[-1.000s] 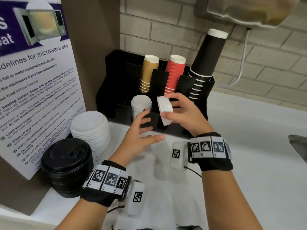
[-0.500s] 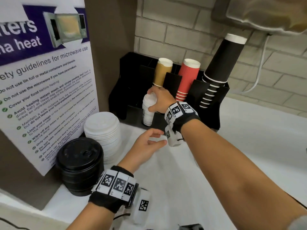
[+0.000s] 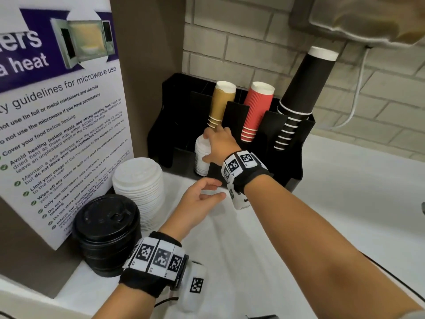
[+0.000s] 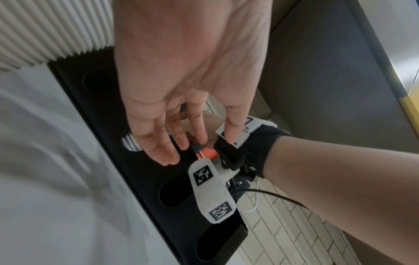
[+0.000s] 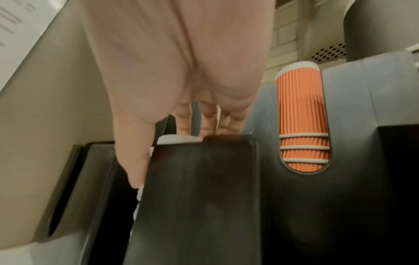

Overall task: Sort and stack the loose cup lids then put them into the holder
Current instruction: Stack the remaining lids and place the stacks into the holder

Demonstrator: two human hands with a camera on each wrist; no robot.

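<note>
A small stack of white lids (image 3: 200, 157) stands in a front slot of the black holder (image 3: 287, 162). My right hand (image 3: 216, 146) reaches over it, fingers lying across the top and thumb (image 5: 133, 161) down its side, holding the stack. In the right wrist view only the white lid edges (image 5: 176, 139) show above the holder wall (image 5: 204, 197). My left hand (image 3: 207, 192) hovers open and empty above the counter, just in front of the holder (image 4: 95, 116). A taller stack of large white lids (image 3: 138, 189) and a stack of black lids (image 3: 107, 233) stand loose at the left.
Gold cups (image 3: 220, 104), red cups (image 3: 257, 111) and tall black cups (image 3: 299, 100) fill the holder's rear slots. A microwave notice board (image 3: 57, 123) stands hard left of the lid stacks. White counter (image 3: 345, 215) stretches to the right; a brick wall lies behind.
My right hand carried a bunch of small white lids from in front of the holder onto the stack in the slot and now stays on it. The left hand stays open nearby.
</note>
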